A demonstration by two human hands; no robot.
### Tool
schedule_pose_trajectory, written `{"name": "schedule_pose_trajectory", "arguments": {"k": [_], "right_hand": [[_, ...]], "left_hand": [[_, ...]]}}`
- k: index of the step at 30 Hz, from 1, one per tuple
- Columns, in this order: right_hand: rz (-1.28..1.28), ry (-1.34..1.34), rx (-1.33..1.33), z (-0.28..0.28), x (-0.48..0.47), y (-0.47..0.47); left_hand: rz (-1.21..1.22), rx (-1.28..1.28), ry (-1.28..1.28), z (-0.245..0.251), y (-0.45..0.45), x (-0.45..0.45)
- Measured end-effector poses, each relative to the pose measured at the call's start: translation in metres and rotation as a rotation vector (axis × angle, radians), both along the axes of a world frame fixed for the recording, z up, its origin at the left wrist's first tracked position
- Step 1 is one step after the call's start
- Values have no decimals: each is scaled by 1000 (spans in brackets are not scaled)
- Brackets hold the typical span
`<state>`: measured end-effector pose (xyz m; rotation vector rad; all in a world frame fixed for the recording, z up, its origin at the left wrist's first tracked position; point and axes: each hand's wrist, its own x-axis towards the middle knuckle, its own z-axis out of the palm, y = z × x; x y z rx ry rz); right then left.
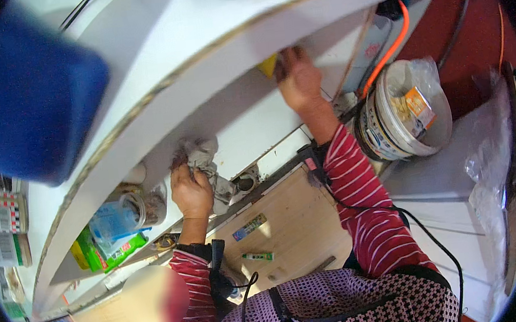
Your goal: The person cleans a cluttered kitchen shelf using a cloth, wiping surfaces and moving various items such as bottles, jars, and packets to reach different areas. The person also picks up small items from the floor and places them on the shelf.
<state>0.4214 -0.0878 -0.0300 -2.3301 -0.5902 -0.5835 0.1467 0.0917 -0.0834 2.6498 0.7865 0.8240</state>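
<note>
My left hand (191,191) grips a crumpled greyish-white cloth (202,156) on the white lower shelf (246,119). The cloth hangs toward the shelf's front edge, and my left fingertips look dark with dirt. Deeper in, under the white counter top, my right hand (300,81) is closed on a yellow object (268,65). Only a corner of that object shows beside the fingers, so its kind is unclear. Both wrists wear dark straps.
A clear plastic jar (135,209) and green packets (123,251) lie left on the shelf. A bucket (401,113) stands right, near an orange cable (386,55). A blue container (34,95) sits on the counter top. Below, a small box (249,227) and a tube (258,256) lie on a wooden surface.
</note>
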Motion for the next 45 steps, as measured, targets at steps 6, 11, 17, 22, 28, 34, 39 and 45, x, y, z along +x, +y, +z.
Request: {"name": "schedule_pose_trajectory", "arguments": {"k": [6,11,17,22,28,34,39,45], "right_hand": [[244,237,-2,-38,12,1],[220,256,26,-33,27,20],[228,340,-12,-23,12,6],[278,373,-61,-7,-51,-31],[497,317,-120,16,-143,-90],[294,481,-191,7,-178,-186],[210,446,-83,-12,-176,-215],[223,370,-7,-18,-167,-217]], "left_hand": [[17,29,46,-4,0,0],[17,46,21,-6,-1,-1],[2,94,0,-8,0,0],[30,104,8,-6,-2,0],[98,104,51,-2,-7,2],[180,106,111,-6,-13,-18],[95,170,78,-6,-27,-55],[19,98,154,-1,-51,-49]]}}
